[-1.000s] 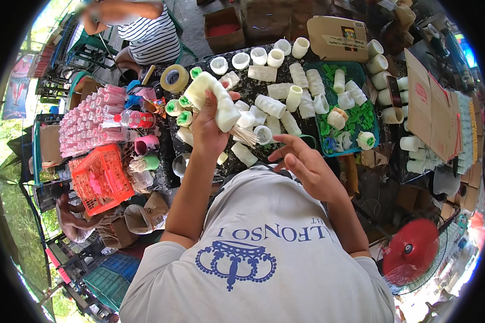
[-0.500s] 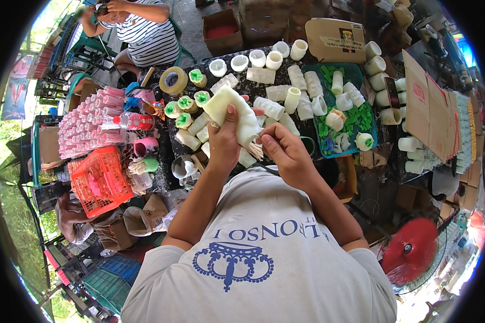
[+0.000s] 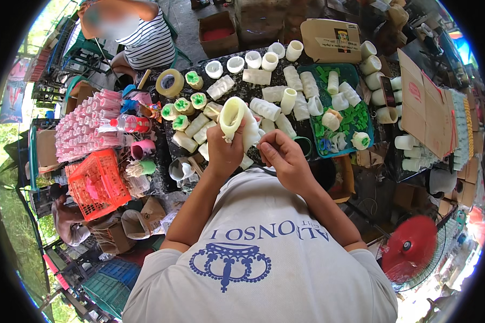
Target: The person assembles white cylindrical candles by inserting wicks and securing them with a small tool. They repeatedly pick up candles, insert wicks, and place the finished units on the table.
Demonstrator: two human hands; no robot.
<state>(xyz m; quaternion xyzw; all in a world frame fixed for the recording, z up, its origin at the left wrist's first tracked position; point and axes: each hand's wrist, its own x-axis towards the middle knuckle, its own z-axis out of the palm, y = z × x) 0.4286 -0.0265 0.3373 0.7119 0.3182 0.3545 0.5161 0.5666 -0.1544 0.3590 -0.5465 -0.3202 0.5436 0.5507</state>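
My left hand (image 3: 224,149) is wrapped round a pale cream hollow wax cylinder (image 3: 250,129), thick-walled and bumpy, its open mouth tilted up toward me. Beside its lower right side, my right hand (image 3: 286,161) has thumb and forefinger pinched together; what they hold, if anything, is too small to make out. White wax cylinders (image 3: 265,109) lie on the dark table just beyond. Left of them stand several pale cylinders with green centres (image 3: 184,104).
A teal tray (image 3: 342,155) at right holds green chips and white pieces. Tape roll (image 3: 171,82), red-labelled bottle (image 3: 132,123), pink tubes (image 3: 81,126) and an orange basket (image 3: 98,185) sit left. Cardboard (image 3: 425,102) and a red fan (image 3: 409,247) are right. A person in stripes (image 3: 151,40) sits beyond.
My left hand has turned the wax cylinder so its open mouth now faces up toward me. A bundle of thin sticks seen below it before is now hidden. My right hand stays pinched close by.
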